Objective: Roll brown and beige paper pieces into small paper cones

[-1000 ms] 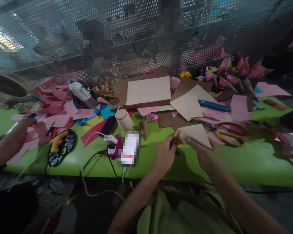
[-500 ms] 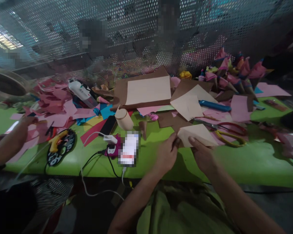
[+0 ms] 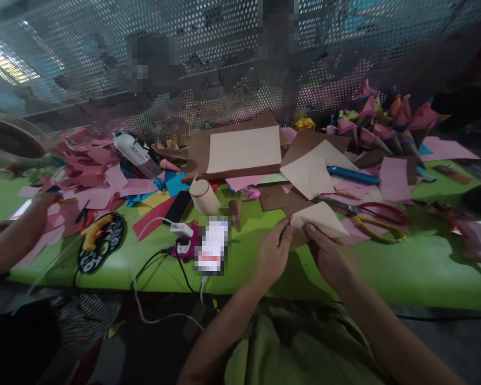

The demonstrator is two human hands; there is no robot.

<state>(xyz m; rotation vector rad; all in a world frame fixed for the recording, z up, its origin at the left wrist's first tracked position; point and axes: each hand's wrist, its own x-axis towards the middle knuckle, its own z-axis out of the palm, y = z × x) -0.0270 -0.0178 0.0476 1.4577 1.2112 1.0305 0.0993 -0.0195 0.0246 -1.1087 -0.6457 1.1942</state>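
A cream sheet of paper (image 3: 323, 218) is held between my two hands, just above the near part of the green table (image 3: 248, 267). My left hand (image 3: 276, 248) pinches its left corner, and the paper curves there. With the thumb on top, my right hand (image 3: 329, 251) grips the lower edge. Right behind the paper lie scissors (image 3: 379, 219) with red and yellow handles. A blue cutter knife (image 3: 353, 175) rests farther back on pink and cream paper pieces. Left of my hands stands a rolled cream paper strip (image 3: 204, 197) beside a small brown paper cone (image 3: 235, 213).
Cream sheets (image 3: 244, 149) on brown paper lie at the back. Pink paper cones (image 3: 388, 131) crowd the back right. A phone (image 3: 212, 246), a purple power adapter (image 3: 186, 240) and cables stand left. Another person's arm (image 3: 20, 230) reaches in at far left. A pink glue gun (image 3: 471, 232) lies right.
The cream paper has shifted slightly left and tilted, its left side now bending downward between my hands. My right hand has moved a little left along its edge.
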